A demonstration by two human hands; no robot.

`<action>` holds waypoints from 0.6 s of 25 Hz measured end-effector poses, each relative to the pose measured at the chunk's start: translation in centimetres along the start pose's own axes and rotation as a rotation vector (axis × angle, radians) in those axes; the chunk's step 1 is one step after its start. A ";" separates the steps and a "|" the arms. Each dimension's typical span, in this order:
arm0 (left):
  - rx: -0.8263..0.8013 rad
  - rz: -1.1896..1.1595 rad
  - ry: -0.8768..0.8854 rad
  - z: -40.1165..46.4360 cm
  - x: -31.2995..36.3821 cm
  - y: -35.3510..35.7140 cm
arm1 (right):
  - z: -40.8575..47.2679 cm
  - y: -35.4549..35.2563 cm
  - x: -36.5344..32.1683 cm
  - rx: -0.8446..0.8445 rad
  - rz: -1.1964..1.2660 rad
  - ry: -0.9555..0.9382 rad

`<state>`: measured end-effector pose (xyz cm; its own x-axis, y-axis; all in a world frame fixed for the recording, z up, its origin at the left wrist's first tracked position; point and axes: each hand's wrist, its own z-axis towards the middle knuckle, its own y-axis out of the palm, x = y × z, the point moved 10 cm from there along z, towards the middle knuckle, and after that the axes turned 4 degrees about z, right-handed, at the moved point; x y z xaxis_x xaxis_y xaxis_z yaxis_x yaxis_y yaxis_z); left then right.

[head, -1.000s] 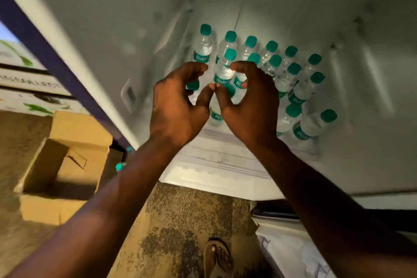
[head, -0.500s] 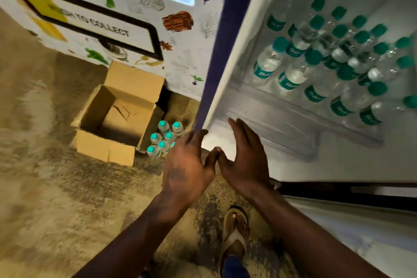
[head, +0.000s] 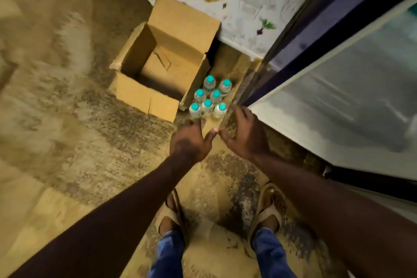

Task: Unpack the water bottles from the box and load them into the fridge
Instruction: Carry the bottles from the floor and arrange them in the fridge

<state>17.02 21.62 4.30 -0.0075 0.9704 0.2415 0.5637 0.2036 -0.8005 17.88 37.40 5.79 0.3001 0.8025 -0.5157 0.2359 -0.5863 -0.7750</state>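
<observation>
Several clear water bottles with teal caps [head: 208,97] stand in a cluster on the floor, between the open cardboard box [head: 164,61] and the fridge [head: 338,88]. The box looks empty inside. My left hand [head: 190,141] and my right hand [head: 242,133] hang side by side just in front of the bottles, fingers spread, thumbs almost touching, holding nothing. The fridge's white interior fills the right side, blurred; no bottles inside it show in this view.
A white wall with painted vegetables [head: 225,2] runs behind the box. The fridge's dark blue edge [head: 304,36] stands right of the bottles. My sandalled feet [head: 225,216] are on the speckled floor below my hands.
My hands have left the fridge shelf and dropped down to the bottles on the floor. The view has swung from the fridge interior down to the floor and box.
</observation>
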 end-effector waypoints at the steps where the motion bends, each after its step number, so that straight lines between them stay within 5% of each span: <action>1: -0.011 0.014 -0.007 1.7 -1.3 1.2 | 1.2 1.8 0.4 -0.007 -0.032 0.001; 9: 0.008 0.066 -0.056 14.0 -6.6 7.4 | 9.8 10.6 5.1 -0.055 -0.207 0.041; 15: 0.089 0.130 -0.020 19.2 -7.0 11.3 | 15.8 14.6 9.4 -0.060 -0.184 0.261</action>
<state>7.60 19.59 -16.91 0.0433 0.9915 0.1223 0.4859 0.0860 -0.8698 9.51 38.08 -16.18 0.4726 0.8444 -0.2522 0.3594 -0.4460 -0.8197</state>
